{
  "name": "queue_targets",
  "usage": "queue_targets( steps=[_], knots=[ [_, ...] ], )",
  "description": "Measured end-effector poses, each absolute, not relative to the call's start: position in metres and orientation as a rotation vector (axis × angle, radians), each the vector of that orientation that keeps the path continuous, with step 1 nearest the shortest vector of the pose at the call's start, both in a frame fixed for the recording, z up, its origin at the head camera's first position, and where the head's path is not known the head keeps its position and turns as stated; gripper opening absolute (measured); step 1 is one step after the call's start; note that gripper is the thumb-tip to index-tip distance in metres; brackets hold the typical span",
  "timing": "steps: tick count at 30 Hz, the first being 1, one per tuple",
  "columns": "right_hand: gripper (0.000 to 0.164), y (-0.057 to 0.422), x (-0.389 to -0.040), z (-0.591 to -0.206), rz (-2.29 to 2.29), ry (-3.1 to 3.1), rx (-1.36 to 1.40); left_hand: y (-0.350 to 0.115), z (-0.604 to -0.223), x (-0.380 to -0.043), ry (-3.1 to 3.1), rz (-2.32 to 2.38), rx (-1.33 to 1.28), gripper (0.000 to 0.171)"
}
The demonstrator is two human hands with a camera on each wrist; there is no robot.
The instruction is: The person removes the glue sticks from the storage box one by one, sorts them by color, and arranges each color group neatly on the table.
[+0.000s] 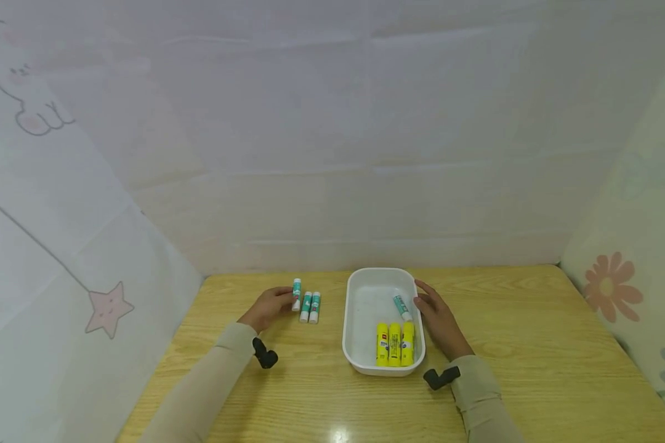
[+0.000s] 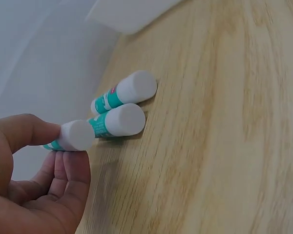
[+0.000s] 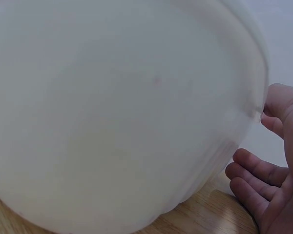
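Green-and-white plastic marked the glue stick (image 1: 296, 295) that the left hand (image 1: 268, 307) pinched between its thumb and the tips of its fingers. It stood at ten o'clock of two matching sticks (image 1: 314, 307), which lay side by side on the wooden table (image 1: 288, 394); whether its hidden end was clear of the wood could not be told. The white tray (image 1: 360, 307) sat at three o'clock of that pair. Inside it, three yellow sticks (image 1: 394, 344) lay in a row toward five o'clock, and one loose green stick (image 1: 402, 307) slanted at two o'clock, its lower end close to the row.

At the tray's three-o'clock wall, the right hand (image 1: 440, 323) had its fingers parted and loosely extended, the thumb side by the rim; how firmly it pressed could not be told.

For good handling, the fingertip pinch seemed sound: it left most of the barrel free, though smooth plastic could roll if held too lightly. Lifting straight up toward twelve would best spare the neighbouring pair a knock, and light, even pressure from the right hand would suffice to steady the tray.
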State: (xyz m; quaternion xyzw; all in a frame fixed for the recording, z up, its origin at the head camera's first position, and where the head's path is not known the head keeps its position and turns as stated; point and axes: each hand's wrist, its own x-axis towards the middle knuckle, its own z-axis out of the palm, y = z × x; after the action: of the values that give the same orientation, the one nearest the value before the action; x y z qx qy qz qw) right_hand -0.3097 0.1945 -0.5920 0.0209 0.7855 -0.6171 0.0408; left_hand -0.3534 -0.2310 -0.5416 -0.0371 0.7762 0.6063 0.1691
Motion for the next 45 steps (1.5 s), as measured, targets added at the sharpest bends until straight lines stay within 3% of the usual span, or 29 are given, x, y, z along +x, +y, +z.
queue_targets(
  steps=[21, 45],
  knots=[
    [0.05, 0.196, -0.309, -0.592, -1.865, 2.417, 0.093, -0.221, -0.545, -0.346, 2.363, 1.501, -0.107, 0.043],
    [0.048, 0.195, -0.308, -0.59, -1.868, 2.417, 0.079, -0.226, -0.546, -0.345, 2.297, 1.549, -0.085, 0.044]
  ],
)
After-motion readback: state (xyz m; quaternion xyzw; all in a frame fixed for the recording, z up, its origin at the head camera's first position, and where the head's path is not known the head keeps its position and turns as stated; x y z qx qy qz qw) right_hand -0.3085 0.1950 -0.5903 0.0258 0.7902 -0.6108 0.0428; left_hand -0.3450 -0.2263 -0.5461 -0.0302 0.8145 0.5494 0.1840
